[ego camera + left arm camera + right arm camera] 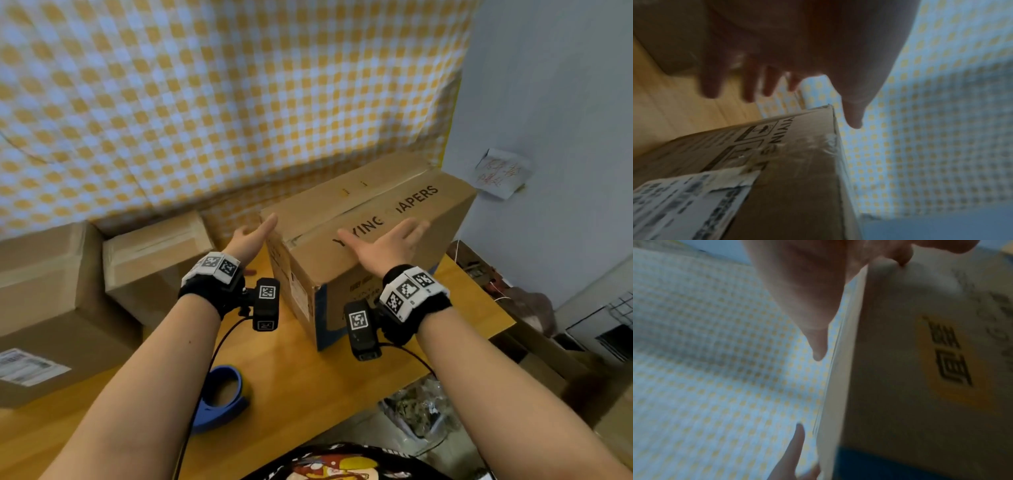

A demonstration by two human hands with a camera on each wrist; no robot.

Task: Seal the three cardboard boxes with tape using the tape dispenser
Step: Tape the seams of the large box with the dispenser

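At nine o'clock on the wooden table (308,373) stands a large carton (51,308) with a shipping label; just beside it, toward ten o'clock, a smaller carton (154,260) with tape along its top seam. At seven o'clock, near my left forearm, lies the blue tape dispenser (222,397), untouched.

My left hand (251,236) is flat, fingers straight and together, set against the left end of the printed box (376,219) near its top edge; contact I cannot confirm. That box stands at twelve to one o'clock, angled, its far end near the checked cloth (205,102).

My right hand (390,243) is spread, fingers apart, over the box's near long top edge, holding nothing; the right-wrist view suggests fingertips touching the side panel.

Judgement: stiff corrugated board, smooth under old tape, weight unknown. Hold is best at opposite faces, palms low, not on the flaps.

Clearance: cloth crowds the rear; the table edge falls away at four o'clock; open board lies toward six o'clock, the sensible direction to draw it.
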